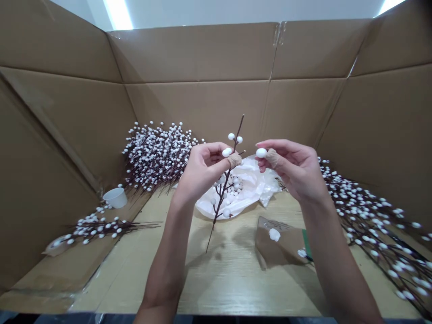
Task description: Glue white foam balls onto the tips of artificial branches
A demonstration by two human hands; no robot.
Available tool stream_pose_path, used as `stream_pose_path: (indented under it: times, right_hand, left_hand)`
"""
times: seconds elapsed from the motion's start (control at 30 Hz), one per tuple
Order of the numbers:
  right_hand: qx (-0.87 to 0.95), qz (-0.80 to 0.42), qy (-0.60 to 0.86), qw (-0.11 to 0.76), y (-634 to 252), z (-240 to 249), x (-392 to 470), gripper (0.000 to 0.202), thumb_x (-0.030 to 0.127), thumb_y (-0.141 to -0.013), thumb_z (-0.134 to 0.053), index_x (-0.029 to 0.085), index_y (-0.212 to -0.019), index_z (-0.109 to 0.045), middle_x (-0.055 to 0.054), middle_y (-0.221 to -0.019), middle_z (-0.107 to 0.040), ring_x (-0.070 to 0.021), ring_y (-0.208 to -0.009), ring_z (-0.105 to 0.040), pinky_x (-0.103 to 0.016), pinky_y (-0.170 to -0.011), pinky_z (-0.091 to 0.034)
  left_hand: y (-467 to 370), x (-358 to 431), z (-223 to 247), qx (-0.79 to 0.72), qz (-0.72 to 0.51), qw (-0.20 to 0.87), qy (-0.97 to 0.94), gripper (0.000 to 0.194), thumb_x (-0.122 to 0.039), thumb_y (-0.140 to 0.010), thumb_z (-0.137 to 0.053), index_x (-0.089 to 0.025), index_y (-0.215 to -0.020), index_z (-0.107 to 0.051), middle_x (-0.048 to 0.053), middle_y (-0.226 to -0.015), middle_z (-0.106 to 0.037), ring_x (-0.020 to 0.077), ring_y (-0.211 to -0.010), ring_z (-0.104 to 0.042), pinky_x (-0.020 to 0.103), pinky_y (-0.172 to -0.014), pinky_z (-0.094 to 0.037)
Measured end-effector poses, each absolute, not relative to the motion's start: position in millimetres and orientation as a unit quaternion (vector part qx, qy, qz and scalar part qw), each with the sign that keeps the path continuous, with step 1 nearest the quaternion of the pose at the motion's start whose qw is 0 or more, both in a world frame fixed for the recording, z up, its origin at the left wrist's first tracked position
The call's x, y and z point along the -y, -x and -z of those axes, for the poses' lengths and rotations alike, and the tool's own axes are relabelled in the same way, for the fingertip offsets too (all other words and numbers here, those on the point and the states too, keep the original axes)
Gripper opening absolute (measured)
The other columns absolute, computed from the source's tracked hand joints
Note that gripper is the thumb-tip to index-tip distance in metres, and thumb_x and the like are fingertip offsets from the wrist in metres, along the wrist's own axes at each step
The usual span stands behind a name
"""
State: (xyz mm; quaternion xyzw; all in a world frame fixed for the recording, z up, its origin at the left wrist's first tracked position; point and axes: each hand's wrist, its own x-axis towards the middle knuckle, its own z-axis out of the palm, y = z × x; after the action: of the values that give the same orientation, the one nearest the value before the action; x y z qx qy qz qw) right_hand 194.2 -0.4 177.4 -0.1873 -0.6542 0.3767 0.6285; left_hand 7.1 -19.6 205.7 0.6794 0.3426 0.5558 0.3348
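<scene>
A thin brown twig point(221, 198) with several white berries slants upright in front of me, pinched near its upper part by my left hand point(207, 166). Tan tape wraps that thumb. To the right of the twig, my right hand point(292, 164) pinches a loose white berry point(261, 153) between its taped thumb and fingers, apart from the twig. Behind and below the hands lies a white plastic bag point(251, 180) with loose white berries on it. A brown card point(280, 245) bearing a white blob point(274, 234) lies on the table below my right hand.
A large heap of berry twigs point(155, 155) stands at the back left, and more berry twigs point(367, 216) lie at the right. A white cup point(115, 197) and a small twig bunch point(97, 227) sit at the left. Cardboard walls point(202, 54) surround the table point(216, 288).
</scene>
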Motion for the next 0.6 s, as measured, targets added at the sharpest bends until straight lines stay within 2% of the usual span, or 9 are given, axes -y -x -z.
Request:
stream_pose_path:
  times: [0.17,0.3,0.6]
  right_hand:
    - [0.656,-0.322,0.196,0.654,-187,-179,4,0.012,0.028,-0.079,-0.07,0.021,-0.089,-0.07,-0.001,-0.086,-0.07,-0.0132,-0.075,-0.066,-0.027,-0.068,-0.06]
    - [0.652,-0.348,0.174,0.651,-183,-178,5,0.013,0.031,-0.083,-0.066,0.021,-0.091,-0.067,-0.002,-0.089,-0.07,-0.017,-0.088,-0.068,-0.035,-0.081,-0.06]
    - [0.648,-0.384,0.162,0.637,-181,-178,5,0.012,0.03,-0.085,-0.063,0.022,-0.093,-0.064,-0.002,-0.089,-0.072,-0.0176,-0.091,-0.07,-0.036,-0.087,-0.059]
  left_hand:
    - [-14,20,-204,-0.341,-0.553,0.344,-0.678,0.007,-0.019,-0.066,-0.07,-0.017,-0.067,-0.063,0.002,-0.068,-0.064,0.0122,-0.064,-0.06,0.023,-0.058,-0.05]
    - [-18,21,-205,-0.342,-0.556,0.34,-0.677,0.008,-0.018,-0.065,-0.071,-0.017,-0.066,-0.063,0.001,-0.065,-0.061,0.011,-0.06,-0.057,0.021,-0.054,-0.048]
    - [-22,19,-203,-0.341,-0.555,0.35,-0.674,0.01,-0.02,-0.065,-0.073,-0.016,-0.068,-0.064,0.0,-0.067,-0.063,0.0104,-0.062,-0.058,0.021,-0.056,-0.049]
